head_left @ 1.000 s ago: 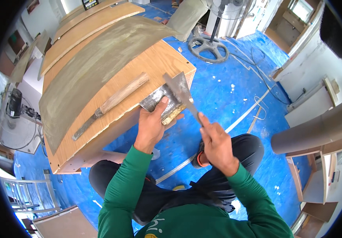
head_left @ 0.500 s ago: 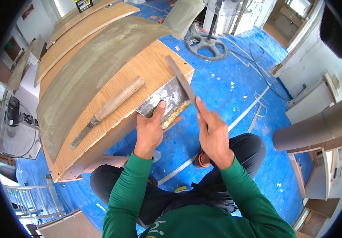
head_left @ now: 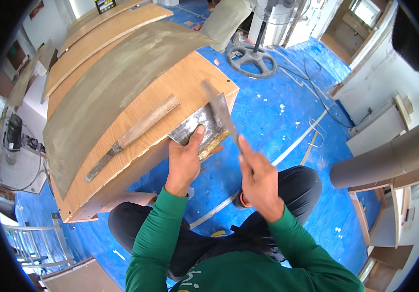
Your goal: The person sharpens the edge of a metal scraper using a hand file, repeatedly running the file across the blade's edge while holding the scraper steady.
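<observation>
My left hand [head_left: 184, 163] grips a flat metal plate [head_left: 200, 118] smeared with white, thumb on top. A rough yellowish strip [head_left: 213, 145] runs along the plate's near edge. My right hand [head_left: 260, 182] is closed round the lower end of a long, flat grey bar [head_left: 225, 116], file-like but blurred by motion. The bar crosses the plate's right end, whether touching I cannot tell. The plate rests over the corner of a wood-faced box [head_left: 190, 73]. On that box lies a chisel-like tool [head_left: 144, 124] with a wooden handle and a flat metal blade.
A curved grey-green panel [head_left: 107, 82] lies across the box, with wooden boards [head_left: 107, 41] behind it. Blue sheeting [head_left: 268, 121] covers the floor. One fan's round base [head_left: 252, 62] stands ahead; another fan [head_left: 17, 155] is at left. A brown tube [head_left: 380, 158] lies at right.
My right hand has drawn the grey bar a little toward me, and its tip is lower over the box. My left hand keeps its hold on the plate. The whole view has shifted slightly.
</observation>
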Motion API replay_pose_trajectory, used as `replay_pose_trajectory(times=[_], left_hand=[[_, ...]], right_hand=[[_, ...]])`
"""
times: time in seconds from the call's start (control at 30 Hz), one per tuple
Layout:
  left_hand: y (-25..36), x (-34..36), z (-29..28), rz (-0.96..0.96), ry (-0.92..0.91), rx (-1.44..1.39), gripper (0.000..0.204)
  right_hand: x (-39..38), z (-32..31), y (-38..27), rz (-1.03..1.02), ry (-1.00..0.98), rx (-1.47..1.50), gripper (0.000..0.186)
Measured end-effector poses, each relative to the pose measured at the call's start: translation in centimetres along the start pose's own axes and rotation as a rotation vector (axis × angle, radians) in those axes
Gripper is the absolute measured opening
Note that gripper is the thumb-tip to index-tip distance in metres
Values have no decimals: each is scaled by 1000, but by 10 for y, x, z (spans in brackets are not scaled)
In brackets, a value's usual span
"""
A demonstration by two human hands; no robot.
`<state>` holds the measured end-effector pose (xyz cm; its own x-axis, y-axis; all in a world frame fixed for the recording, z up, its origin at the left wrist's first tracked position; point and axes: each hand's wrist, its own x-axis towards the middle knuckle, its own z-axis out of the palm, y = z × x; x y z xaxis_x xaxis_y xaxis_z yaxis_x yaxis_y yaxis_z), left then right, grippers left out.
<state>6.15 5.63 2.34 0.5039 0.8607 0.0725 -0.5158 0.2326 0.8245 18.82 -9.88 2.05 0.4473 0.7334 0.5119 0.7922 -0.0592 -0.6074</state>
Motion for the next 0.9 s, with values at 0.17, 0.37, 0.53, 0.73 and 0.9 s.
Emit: replay_pose_trajectory(times=[0.17,0.37,0.53,0.73,0.9], left_hand=[[1,-2,1,11,12,16,42],[0,-2,-3,60,27,9,39],[1,-1,3,41,-6,-17,38],[1,-3,-4,-6,31,-54,39],[-3,0,-5,-10,-39,-38,43]], right_hand=[[1,13,7,-30,9,-68,54],[34,9,0,-42,51,-48,53],[-11,9,-3,-39,-71,-118,54],[48,6,9,53,23,12,54],[-10,7,2,-38,-35,-69,54]])
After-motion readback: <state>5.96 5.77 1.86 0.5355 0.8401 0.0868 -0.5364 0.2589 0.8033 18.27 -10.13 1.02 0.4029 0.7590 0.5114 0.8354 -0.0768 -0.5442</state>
